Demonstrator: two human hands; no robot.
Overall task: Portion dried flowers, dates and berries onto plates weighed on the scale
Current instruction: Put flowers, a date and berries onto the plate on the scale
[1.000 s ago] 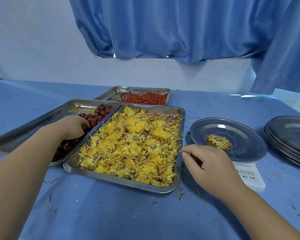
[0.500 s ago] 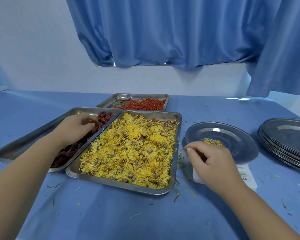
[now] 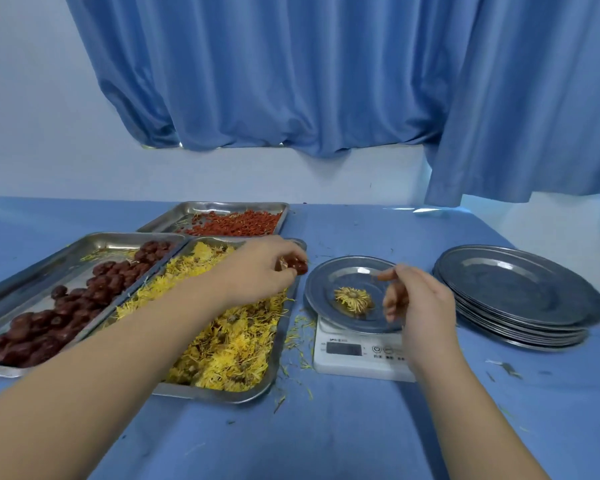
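**L hand (image 3: 257,270) bringing dates (image 3: 297,266) to the plate (image 3: 329,282) on the scale (image 3: 354,363); R hand (image 3: 420,303) over the plate's right side.**

Your L fingers are curled round the dark-red dates, above the far-right corner of the flower tray (image 3: 208,393), just short of the plate rim. R fingers are loosely bent & blurred, so can't tell if they pinch anything. One dried flower (image 3: 354,299) lies near plate centre. To do it well: carry the dates low over bare metal beside the flower, then release gently so nothing rolls off & the plate doesn't shift on the scale. Take your R hand away w/o touching the rim, or the reading will be off. Display isn't readable from here, so check it before adding berries (image 3: 236,225).
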